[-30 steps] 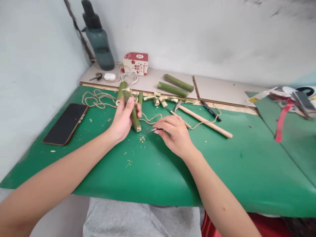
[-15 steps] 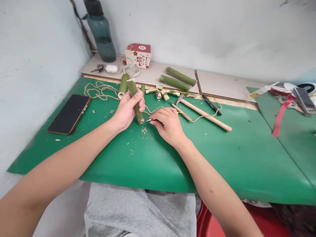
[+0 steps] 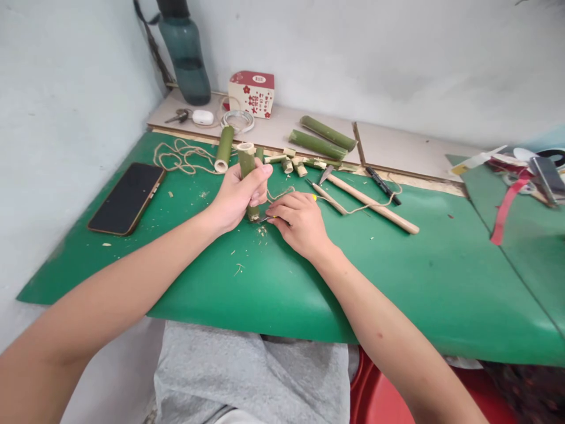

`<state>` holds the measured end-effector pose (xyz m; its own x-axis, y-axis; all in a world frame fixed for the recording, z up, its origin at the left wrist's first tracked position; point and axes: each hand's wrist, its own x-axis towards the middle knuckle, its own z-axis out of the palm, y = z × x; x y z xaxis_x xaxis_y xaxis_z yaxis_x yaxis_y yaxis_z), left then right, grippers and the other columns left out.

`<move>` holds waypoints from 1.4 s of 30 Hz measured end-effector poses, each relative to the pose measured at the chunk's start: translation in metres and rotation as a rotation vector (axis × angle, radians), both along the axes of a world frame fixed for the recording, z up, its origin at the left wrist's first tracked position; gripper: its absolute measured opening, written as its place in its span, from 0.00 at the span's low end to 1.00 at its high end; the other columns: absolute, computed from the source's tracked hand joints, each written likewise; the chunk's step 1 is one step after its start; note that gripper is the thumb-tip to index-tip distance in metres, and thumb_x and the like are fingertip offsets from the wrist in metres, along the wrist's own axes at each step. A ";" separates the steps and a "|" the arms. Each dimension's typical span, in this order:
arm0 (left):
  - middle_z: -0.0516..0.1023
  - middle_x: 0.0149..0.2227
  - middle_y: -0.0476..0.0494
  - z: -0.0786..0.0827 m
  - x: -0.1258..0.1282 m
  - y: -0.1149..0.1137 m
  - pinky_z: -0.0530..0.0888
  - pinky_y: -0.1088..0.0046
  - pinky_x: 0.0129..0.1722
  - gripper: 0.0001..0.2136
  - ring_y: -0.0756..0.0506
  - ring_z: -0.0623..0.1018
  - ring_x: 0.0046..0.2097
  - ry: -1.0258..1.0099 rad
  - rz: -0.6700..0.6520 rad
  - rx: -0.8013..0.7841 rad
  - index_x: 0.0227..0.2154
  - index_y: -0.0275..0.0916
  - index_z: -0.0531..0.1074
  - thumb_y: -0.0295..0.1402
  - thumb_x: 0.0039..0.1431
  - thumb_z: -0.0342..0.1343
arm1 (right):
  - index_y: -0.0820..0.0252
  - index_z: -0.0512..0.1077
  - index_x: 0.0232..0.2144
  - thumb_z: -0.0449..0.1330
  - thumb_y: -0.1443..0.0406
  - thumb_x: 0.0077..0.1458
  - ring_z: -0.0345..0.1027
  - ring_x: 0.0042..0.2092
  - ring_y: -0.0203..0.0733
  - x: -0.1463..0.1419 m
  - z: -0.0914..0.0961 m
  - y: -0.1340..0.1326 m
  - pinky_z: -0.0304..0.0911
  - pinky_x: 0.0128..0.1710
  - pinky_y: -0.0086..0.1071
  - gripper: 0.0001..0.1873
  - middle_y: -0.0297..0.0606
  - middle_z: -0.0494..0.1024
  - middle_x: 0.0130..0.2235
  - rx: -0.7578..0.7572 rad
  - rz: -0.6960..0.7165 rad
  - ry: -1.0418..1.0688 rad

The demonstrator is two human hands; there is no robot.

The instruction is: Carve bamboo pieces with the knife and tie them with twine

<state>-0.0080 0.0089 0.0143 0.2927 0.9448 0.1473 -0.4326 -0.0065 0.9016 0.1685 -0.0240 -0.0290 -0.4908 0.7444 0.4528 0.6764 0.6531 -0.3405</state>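
My left hand [image 3: 245,191] is wrapped round a green bamboo tube [image 3: 246,156], held almost upright with its hollow top end facing me. The tube's lower end, pale and rough at the rim, is close to the green mat [image 3: 198,282]. In my right hand [image 3: 300,221] is a knife [image 3: 263,219], of which a thin metal blade and bits of black and yellow handle show. Its blade meets the tube's lower end, and my fingers cover most of the handle. Small bamboo shavings [image 3: 261,232] lie on the mat just below.
Behind my hands are another bamboo tube [image 3: 225,150], several short bamboo offcuts [image 3: 301,169] and two longer pieces [image 3: 318,144]. A hammer [image 3: 375,206], a wooden-handled tool [image 3: 329,198], a black marker [image 3: 382,184] and twine [image 3: 180,158] lie around. A phone [image 3: 127,199] rests left; a bottle [image 3: 185,59] stands behind.
The bamboo tube has tipped more upright, so its hollow top now shows. The knife blade has moved in closer against its lower end. The whole view has shifted slightly.
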 end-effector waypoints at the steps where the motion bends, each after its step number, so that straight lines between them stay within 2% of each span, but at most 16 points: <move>1: 0.57 0.16 0.61 0.000 0.000 0.001 0.60 0.78 0.21 0.21 0.56 0.57 0.18 -0.004 -0.001 -0.003 0.24 0.41 0.59 0.42 0.59 0.67 | 0.54 0.80 0.38 0.65 0.64 0.66 0.74 0.47 0.46 0.000 0.000 0.000 0.58 0.48 0.42 0.03 0.35 0.85 0.43 0.012 0.000 -0.005; 8: 0.56 0.16 0.61 -0.003 -0.002 0.004 0.64 0.78 0.23 0.20 0.57 0.57 0.18 -0.020 0.011 -0.019 0.26 0.41 0.59 0.40 0.62 0.64 | 0.54 0.80 0.38 0.63 0.63 0.67 0.73 0.45 0.46 0.000 0.003 -0.004 0.60 0.44 0.41 0.05 0.37 0.85 0.42 0.080 -0.012 -0.019; 12: 0.56 0.16 0.61 -0.003 -0.002 0.003 0.64 0.78 0.22 0.22 0.57 0.57 0.18 0.030 0.033 -0.006 0.25 0.41 0.58 0.43 0.61 0.66 | 0.54 0.79 0.39 0.62 0.63 0.68 0.73 0.45 0.46 0.001 0.004 -0.005 0.59 0.44 0.41 0.06 0.37 0.84 0.42 0.072 -0.006 -0.031; 16: 0.58 0.17 0.61 -0.004 -0.001 0.001 0.61 0.78 0.22 0.22 0.57 0.59 0.19 0.006 -0.025 0.048 0.25 0.41 0.60 0.44 0.58 0.69 | 0.54 0.79 0.39 0.60 0.63 0.69 0.71 0.45 0.46 0.000 0.004 -0.004 0.57 0.43 0.41 0.08 0.37 0.84 0.42 0.060 -0.001 -0.080; 18: 0.58 0.17 0.60 -0.005 0.000 -0.001 0.60 0.78 0.21 0.22 0.57 0.59 0.19 -0.002 -0.012 0.058 0.25 0.41 0.61 0.44 0.56 0.70 | 0.55 0.80 0.39 0.60 0.62 0.69 0.69 0.44 0.46 -0.001 0.004 -0.004 0.54 0.42 0.41 0.08 0.38 0.83 0.40 0.059 -0.013 -0.109; 24: 0.57 0.17 0.60 -0.008 0.009 -0.009 0.56 0.77 0.19 0.20 0.56 0.57 0.19 0.024 0.122 0.030 0.25 0.41 0.63 0.43 0.55 0.70 | 0.54 0.80 0.38 0.59 0.63 0.69 0.64 0.43 0.49 -0.006 0.007 -0.005 0.50 0.40 0.42 0.10 0.40 0.80 0.38 -0.006 -0.056 -0.204; 33: 0.57 0.17 0.59 -0.008 0.012 -0.012 0.56 0.77 0.19 0.18 0.56 0.56 0.19 0.039 0.146 0.040 0.26 0.41 0.64 0.41 0.54 0.70 | 0.57 0.80 0.36 0.62 0.67 0.66 0.63 0.44 0.50 -0.011 0.026 -0.001 0.47 0.37 0.41 0.07 0.42 0.80 0.39 -0.116 -0.023 -0.326; 37: 0.56 0.16 0.59 -0.004 0.012 -0.008 0.58 0.76 0.21 0.18 0.55 0.56 0.18 0.024 0.135 0.020 0.25 0.41 0.61 0.37 0.58 0.67 | 0.57 0.80 0.38 0.62 0.66 0.66 0.63 0.45 0.49 -0.010 0.023 -0.002 0.47 0.39 0.41 0.06 0.41 0.80 0.40 -0.083 -0.011 -0.316; 42: 0.58 0.16 0.60 -0.003 0.010 -0.006 0.59 0.77 0.21 0.21 0.56 0.57 0.18 0.043 0.079 0.039 0.24 0.40 0.60 0.40 0.58 0.68 | 0.56 0.80 0.38 0.62 0.65 0.67 0.64 0.45 0.48 -0.003 0.016 -0.002 0.47 0.40 0.41 0.06 0.39 0.81 0.40 -0.039 0.011 -0.245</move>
<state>0.0025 0.0029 0.0116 0.2242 0.9590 0.1732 -0.3905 -0.0744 0.9176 0.1651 -0.0261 -0.0133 -0.5905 0.7532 0.2898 0.7351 0.6502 -0.1922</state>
